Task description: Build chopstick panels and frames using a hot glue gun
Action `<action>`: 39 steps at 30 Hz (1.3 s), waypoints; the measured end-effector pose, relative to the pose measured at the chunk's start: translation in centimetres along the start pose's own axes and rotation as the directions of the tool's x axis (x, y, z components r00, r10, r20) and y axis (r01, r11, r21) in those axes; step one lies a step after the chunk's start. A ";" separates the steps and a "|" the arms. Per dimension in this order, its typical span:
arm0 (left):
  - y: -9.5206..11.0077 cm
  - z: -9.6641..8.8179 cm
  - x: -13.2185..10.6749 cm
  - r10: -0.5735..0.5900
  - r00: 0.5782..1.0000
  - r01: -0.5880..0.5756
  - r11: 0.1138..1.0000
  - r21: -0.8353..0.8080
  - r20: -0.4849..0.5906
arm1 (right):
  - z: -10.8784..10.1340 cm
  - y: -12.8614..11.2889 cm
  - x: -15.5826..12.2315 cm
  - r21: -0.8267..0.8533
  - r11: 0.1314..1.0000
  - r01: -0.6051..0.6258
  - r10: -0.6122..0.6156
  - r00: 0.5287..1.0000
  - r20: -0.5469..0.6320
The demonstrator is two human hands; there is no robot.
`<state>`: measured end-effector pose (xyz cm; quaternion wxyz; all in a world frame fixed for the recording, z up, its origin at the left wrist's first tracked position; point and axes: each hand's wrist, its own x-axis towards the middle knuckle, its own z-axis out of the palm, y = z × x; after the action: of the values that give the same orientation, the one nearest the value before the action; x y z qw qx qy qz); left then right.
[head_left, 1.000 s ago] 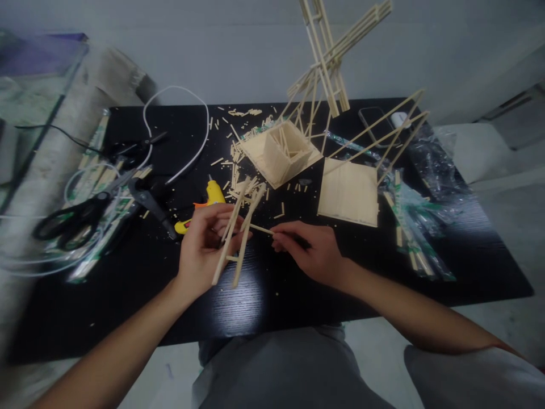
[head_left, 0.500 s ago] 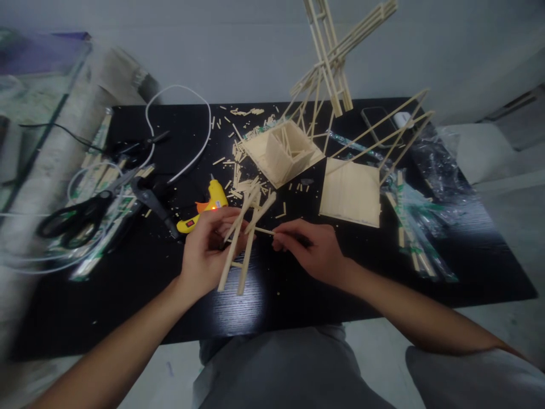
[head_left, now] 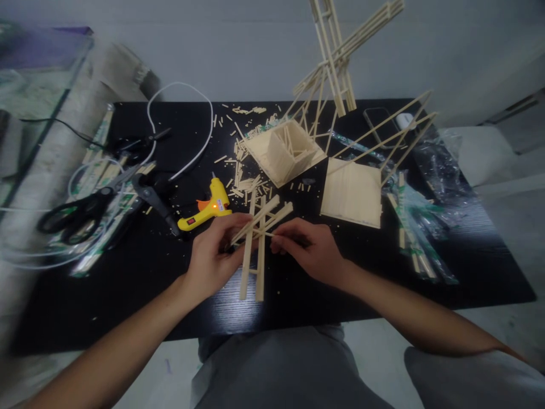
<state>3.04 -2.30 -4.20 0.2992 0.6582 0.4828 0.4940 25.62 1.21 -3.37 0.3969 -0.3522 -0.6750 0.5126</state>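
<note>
My left hand [head_left: 215, 255] is closed round a small frame of crossed wooden sticks [head_left: 255, 244], held just above the black table [head_left: 128, 295]. Two of its sticks point down toward me and others slant up to the right. My right hand [head_left: 310, 250] pinches a single thin stick [head_left: 263, 232] whose tip meets the frame. A yellow glue gun [head_left: 208, 205] lies just beyond my left hand, its light lit.
A wooden stick box [head_left: 283, 150] with a tall stick tower [head_left: 336, 62] stands at the back, a flat stick panel [head_left: 351, 193] to its right. Scissors [head_left: 80, 207], pliers, white cable and stick packets lie left. Plastic wrappers and a phone [head_left: 377, 122] lie right. Cut stick bits litter the middle.
My left hand has turned the stick frame, which now stands more upright and sits further right. My right hand with its thin stick stays almost where it was.
</note>
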 end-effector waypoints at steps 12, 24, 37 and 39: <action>0.5 -0.7 -0.2 0.013 0.997 -0.016 0.999 0.036 0.081 | -0.3 -0.1 0.3 0.088 0.990 -0.107 0.100 0.992 0.074; 1.2 -0.8 0.3 0.109 0.985 -0.117 0.992 0.051 0.137 | -0.7 -0.1 0.8 0.086 0.994 -0.068 0.063 0.996 0.064; 1.3 -0.6 0.2 0.097 0.980 -0.105 0.994 0.032 0.176 | -0.9 -0.1 0.9 -0.091 0.994 -0.053 0.059 0.996 0.065; 1.4 -0.6 0.3 0.107 0.978 -0.114 0.993 0.031 0.179 | -0.9 -0.3 0.9 -0.100 0.994 -0.048 0.056 0.995 0.083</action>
<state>2.97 -2.58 -2.69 0.2995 0.7313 0.4269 0.4396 26.03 2.36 -2.77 0.3366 -0.3665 -0.7061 0.5039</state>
